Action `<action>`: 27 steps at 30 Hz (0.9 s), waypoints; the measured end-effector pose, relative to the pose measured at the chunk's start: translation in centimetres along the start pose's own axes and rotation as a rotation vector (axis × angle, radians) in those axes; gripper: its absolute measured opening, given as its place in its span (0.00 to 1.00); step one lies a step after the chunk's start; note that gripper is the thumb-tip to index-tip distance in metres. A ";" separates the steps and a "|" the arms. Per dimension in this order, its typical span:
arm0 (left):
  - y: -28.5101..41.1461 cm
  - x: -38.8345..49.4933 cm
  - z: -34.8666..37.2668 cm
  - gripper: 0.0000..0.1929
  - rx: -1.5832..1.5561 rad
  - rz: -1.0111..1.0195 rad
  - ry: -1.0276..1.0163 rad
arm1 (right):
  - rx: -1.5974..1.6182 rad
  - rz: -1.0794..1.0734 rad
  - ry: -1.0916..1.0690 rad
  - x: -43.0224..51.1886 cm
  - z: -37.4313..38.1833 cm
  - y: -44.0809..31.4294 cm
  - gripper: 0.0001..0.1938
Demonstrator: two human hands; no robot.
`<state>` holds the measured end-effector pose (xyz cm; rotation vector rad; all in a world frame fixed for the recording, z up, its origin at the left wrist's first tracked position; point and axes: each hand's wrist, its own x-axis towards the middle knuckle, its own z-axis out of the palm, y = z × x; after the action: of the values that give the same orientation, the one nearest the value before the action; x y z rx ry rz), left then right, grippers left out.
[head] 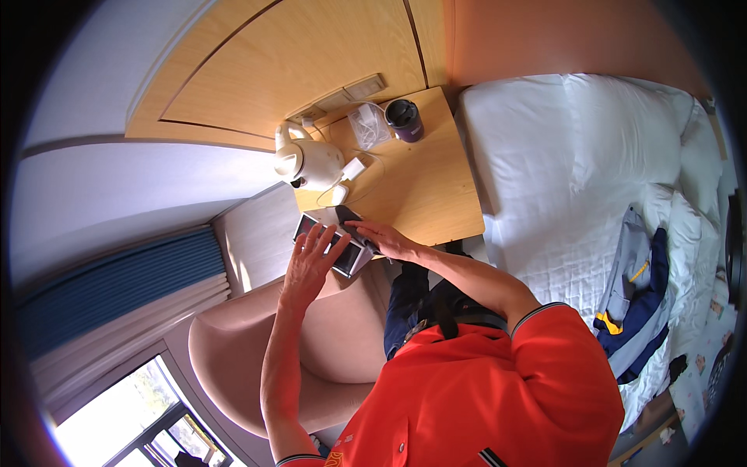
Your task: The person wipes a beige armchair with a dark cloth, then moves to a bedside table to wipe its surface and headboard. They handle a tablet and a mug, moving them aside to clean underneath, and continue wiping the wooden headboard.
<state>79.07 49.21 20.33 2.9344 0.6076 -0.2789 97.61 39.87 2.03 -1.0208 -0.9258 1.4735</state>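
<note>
A white-framed device with dark panels (349, 257) stands tilted at the near left corner of the wooden table (420, 181). My left hand (311, 262) is raised before its front, fingers spread; whether the fingertips touch it is unclear. My right hand (382, 238) lies over a dark grey cloth or strap (345, 215) along the device's top right edge. Its fingers are partly hidden, so its grip cannot be made out. Beyond the device lie a small white object (339, 194) and a white charger plug (353, 168) with a cable.
A cream electric kettle (318, 163), a clear bag of cables (369, 125) and a dark lidded cup (405, 121) stand on the table's far part. A pink armchair (332, 338) is at the lower left. To the right, a bed (525, 152) holds a grey and navy jacket (636, 303).
</note>
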 end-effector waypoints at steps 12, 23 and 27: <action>1.8 -2.8 2.7 0.42 -0.238 -0.495 0.269 | -0.066 0.212 0.042 3.9 0.8 2.3 0.23; 4.9 3.2 4.8 0.57 -0.623 -1.246 0.468 | -0.040 0.215 0.017 6.2 2.6 3.9 0.25; 5.4 3.2 5.0 0.53 -0.499 -1.099 0.394 | -0.105 0.314 0.119 4.3 2.4 5.5 0.25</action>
<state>83.32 44.65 15.27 1.9100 1.9490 0.3298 93.28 43.35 -2.79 -1.3641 -0.7893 1.6132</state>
